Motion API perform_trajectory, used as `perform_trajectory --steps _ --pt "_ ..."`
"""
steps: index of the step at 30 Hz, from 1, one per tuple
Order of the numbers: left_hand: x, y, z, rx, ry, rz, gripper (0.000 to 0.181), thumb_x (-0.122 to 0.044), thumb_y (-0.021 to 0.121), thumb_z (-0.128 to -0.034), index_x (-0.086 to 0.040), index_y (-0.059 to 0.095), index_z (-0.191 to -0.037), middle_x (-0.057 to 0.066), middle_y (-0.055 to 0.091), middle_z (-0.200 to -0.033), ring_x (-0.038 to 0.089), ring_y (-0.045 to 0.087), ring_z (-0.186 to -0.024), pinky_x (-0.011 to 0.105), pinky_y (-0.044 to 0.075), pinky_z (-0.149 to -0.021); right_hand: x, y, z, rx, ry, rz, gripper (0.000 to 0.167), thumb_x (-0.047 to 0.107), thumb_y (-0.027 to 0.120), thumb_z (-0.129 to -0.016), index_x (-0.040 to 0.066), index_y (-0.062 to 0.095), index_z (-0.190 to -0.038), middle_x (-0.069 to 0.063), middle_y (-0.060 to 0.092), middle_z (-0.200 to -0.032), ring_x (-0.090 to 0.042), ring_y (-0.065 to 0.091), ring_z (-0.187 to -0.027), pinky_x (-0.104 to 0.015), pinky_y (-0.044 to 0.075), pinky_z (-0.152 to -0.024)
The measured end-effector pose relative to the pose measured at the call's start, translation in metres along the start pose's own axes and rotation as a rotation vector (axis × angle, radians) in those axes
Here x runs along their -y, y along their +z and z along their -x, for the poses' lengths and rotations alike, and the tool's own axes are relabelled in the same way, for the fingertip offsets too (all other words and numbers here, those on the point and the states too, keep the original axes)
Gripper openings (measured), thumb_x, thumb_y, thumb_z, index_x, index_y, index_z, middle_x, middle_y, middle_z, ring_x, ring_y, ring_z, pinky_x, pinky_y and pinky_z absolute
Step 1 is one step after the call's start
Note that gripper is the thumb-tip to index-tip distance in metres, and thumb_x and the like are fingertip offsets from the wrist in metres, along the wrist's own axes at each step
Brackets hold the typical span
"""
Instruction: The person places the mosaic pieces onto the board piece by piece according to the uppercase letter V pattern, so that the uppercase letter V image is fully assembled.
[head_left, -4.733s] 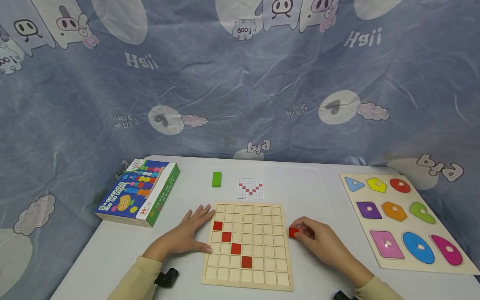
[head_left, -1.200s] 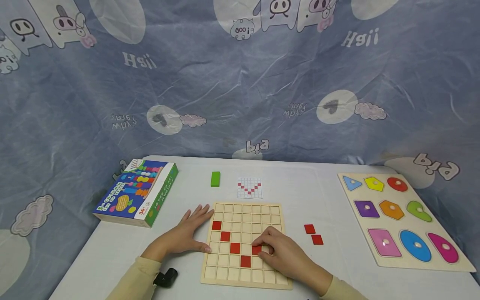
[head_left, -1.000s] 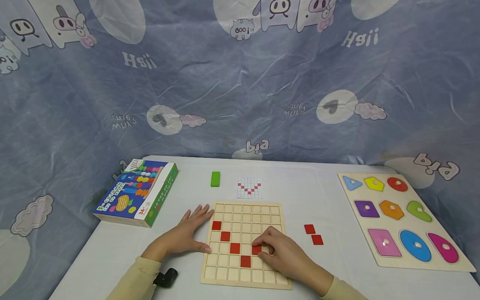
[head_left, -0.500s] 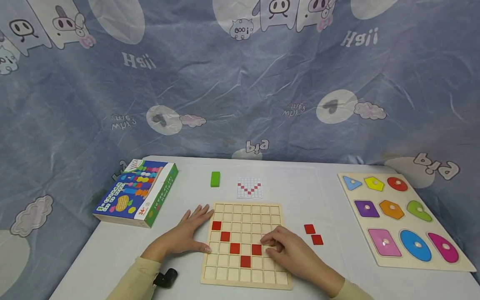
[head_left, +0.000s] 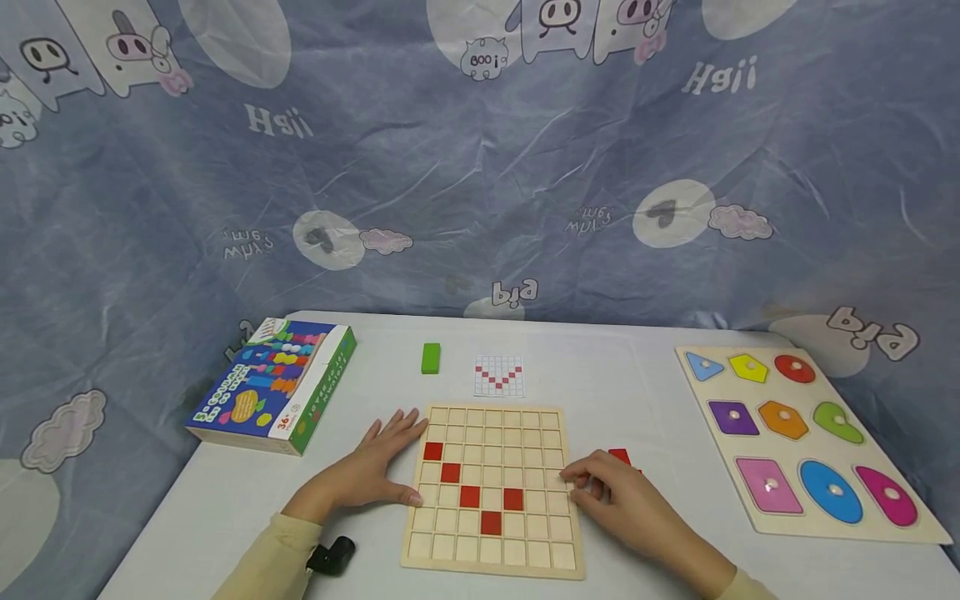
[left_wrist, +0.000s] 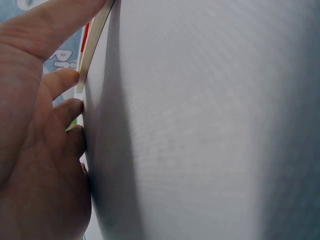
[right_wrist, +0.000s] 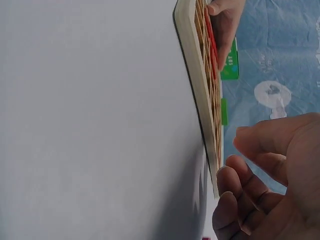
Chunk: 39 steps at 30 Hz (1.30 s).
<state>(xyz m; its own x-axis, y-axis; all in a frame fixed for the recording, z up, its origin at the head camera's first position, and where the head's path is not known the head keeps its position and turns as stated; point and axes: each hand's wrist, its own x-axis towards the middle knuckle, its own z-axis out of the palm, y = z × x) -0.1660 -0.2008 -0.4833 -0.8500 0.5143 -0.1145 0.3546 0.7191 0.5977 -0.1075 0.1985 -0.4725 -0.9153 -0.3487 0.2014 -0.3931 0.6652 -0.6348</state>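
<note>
A wooden grid board (head_left: 491,552) lies flat on the table in the head view, with several red square tiles (head_left: 491,523) set in its cells. My left hand (head_left: 363,475) rests at the board's left edge, fingers spread, thumb touching the rim. Just off the right edge hovers my right hand (head_left: 630,504), fingers loosely bent. The right wrist view shows a gap between thumb and fingers of that hand (right_wrist: 280,180), with nothing in it. Behind it a loose red tile (head_left: 619,454) is partly covered; another is almost wholly hidden.
Beyond the board lie a pattern card (head_left: 499,375) with red squares in a V and a green block (head_left: 431,358). A colourful game box (head_left: 273,383) stands at left. On the right is a shape puzzle (head_left: 798,433) with knobbed pieces. A printed cloth (head_left: 450,167) hangs behind.
My right hand set a red tile into the board, right of the lowest one, let go of it and drew back rightward toward the loose tiles. The left hand has stayed put.
</note>
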Motion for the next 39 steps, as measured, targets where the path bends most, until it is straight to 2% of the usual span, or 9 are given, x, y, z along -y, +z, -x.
perform_trajectory --steps 6,11,14,21,28,33,39 --pt "0.001 0.000 0.000 0.002 -0.001 -0.003 0.114 -0.057 0.086 -0.0713 -0.014 0.031 -0.161 0.012 0.017 -0.169 0.035 0.005 -0.156 0.057 -0.002 -0.125 -0.015 -0.011 0.006 -0.051 0.003 0.033 0.027 0.007 0.079 -0.087 0.024 0.073 -0.107 0.018 0.056 -0.087 0.001 0.052 -0.074 -0.020 0.049 -0.062" --pt "0.002 0.001 -0.001 0.003 -0.005 -0.011 0.113 -0.058 0.085 -0.0715 -0.015 0.031 -0.161 0.011 0.017 -0.169 0.034 0.005 -0.157 0.057 -0.002 -0.125 -0.026 -0.019 0.011 -0.113 -0.029 0.055 0.029 0.002 0.081 -0.084 0.021 0.073 -0.105 0.015 0.057 -0.088 0.000 0.051 -0.072 -0.020 0.047 -0.059" --pt "0.002 0.001 -0.001 0.006 -0.003 0.002 0.113 -0.057 0.086 -0.0716 -0.014 0.031 -0.161 0.011 0.017 -0.169 0.035 0.004 -0.156 0.057 -0.003 -0.125 -0.031 -0.025 0.013 -0.126 -0.006 0.077 0.030 0.002 0.082 -0.082 0.020 0.074 -0.105 0.014 0.056 -0.087 -0.001 0.051 -0.071 -0.020 0.046 -0.058" --pt "0.003 0.001 -0.001 0.004 0.009 0.014 0.114 -0.057 0.086 -0.0707 -0.014 0.031 -0.161 0.013 0.017 -0.169 0.036 0.005 -0.156 0.057 -0.002 -0.125 -0.038 -0.036 0.017 -0.071 0.147 0.131 0.030 0.005 0.082 -0.084 0.023 0.074 -0.106 0.008 0.054 -0.089 -0.003 0.050 -0.073 -0.020 0.043 -0.060" --pt "0.003 0.002 -0.002 -0.004 0.009 0.004 0.114 -0.058 0.086 -0.0707 -0.014 0.031 -0.161 0.012 0.017 -0.169 0.036 0.005 -0.156 0.058 -0.002 -0.125 -0.045 -0.042 0.019 -0.040 0.205 0.154 0.032 0.006 0.082 -0.083 0.024 0.074 -0.109 0.006 0.055 -0.091 -0.006 0.050 -0.075 -0.020 0.044 -0.060" --pt "0.003 0.002 -0.002 -0.008 0.007 -0.001 0.115 -0.058 0.086 -0.0704 -0.014 0.032 -0.161 0.013 0.018 -0.169 0.036 0.006 -0.156 0.058 -0.001 -0.125 -0.048 -0.043 0.019 -0.050 0.222 0.181 0.031 0.006 0.082 -0.082 0.021 0.074 -0.108 0.007 0.058 -0.092 -0.005 0.049 -0.075 -0.020 0.045 -0.060" --pt "0.003 0.002 -0.001 -0.008 0.008 -0.002 0.114 -0.058 0.086 -0.0706 -0.014 0.032 -0.161 0.013 0.018 -0.169 0.036 0.006 -0.156 0.058 -0.001 -0.125 -0.046 -0.041 0.018 -0.036 0.221 0.139 0.031 0.005 0.082 -0.082 0.022 0.075 -0.106 0.008 0.057 -0.090 -0.004 0.048 -0.073 -0.021 0.044 -0.059"
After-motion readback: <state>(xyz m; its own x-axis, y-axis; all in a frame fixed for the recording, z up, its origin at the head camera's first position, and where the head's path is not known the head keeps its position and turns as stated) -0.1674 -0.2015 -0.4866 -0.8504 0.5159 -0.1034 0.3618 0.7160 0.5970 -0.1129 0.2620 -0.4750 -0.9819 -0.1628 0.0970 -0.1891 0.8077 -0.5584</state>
